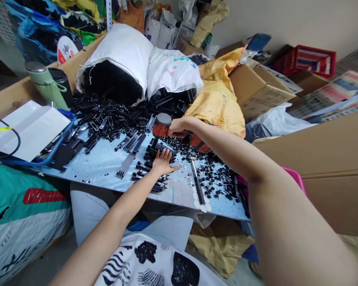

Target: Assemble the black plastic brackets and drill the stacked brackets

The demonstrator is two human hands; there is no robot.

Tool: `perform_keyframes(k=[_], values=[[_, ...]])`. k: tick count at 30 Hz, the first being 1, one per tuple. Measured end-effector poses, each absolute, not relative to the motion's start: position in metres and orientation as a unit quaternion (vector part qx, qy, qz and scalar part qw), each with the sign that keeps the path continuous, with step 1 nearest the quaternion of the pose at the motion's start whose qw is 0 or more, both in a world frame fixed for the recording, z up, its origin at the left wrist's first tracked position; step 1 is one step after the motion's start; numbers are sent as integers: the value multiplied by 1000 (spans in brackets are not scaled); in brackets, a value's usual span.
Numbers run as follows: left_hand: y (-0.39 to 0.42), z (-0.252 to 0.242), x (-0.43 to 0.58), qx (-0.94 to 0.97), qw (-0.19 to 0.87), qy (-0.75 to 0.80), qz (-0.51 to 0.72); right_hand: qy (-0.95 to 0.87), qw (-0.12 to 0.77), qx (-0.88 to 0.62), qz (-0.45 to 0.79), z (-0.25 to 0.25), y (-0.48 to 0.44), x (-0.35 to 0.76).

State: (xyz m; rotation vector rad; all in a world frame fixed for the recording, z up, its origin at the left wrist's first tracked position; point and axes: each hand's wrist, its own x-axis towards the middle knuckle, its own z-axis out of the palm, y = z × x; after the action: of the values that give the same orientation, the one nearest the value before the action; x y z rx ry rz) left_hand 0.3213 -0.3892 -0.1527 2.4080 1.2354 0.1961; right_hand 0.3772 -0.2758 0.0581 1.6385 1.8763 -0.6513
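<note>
My right hand point(179, 126) grips a red and black power screwdriver point(162, 126), its tip pointing down at a cluster of black plastic parts point(150, 155) on the pale blue board point(104, 163). My left hand point(162, 163) lies flat with fingers spread, pressing on those parts just below the tool's tip. More black parts lie scattered over the board on both sides of the hands.
White sacks point(122, 59) spill black parts at the back. A green flask point(46, 84) stands at the left, a hammer point(197, 180) lies right of my left hand. Yellow bags point(219, 95), cardboard boxes point(261, 89) and a red crate point(314, 59) fill the right.
</note>
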Motion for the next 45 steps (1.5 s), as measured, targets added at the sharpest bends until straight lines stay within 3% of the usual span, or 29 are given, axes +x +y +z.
perform_keyframes(k=[2, 9, 14, 24, 35, 40, 45], values=[[-389, -152, 321, 866, 216, 445, 71, 687, 312, 618, -219, 66, -287, 368], [-392, -148, 317, 866, 199, 443, 121, 711, 292, 599, -226, 70, -321, 357], [-393, -139, 317, 864, 210, 450, 87, 723, 314, 574, -221, 64, -329, 349], [-466, -141, 274, 864, 201, 455, 85, 717, 298, 572, -264, 68, -366, 341], [-471, -144, 270, 874, 151, 437, 151, 764, 284, 546, -193, 70, -390, 329], [-473, -145, 269, 869, 152, 448, 147, 746, 322, 530, -242, 70, -402, 308], [-472, -139, 268, 870, 183, 441, 121, 761, 337, 511, -214, 70, -410, 293]])
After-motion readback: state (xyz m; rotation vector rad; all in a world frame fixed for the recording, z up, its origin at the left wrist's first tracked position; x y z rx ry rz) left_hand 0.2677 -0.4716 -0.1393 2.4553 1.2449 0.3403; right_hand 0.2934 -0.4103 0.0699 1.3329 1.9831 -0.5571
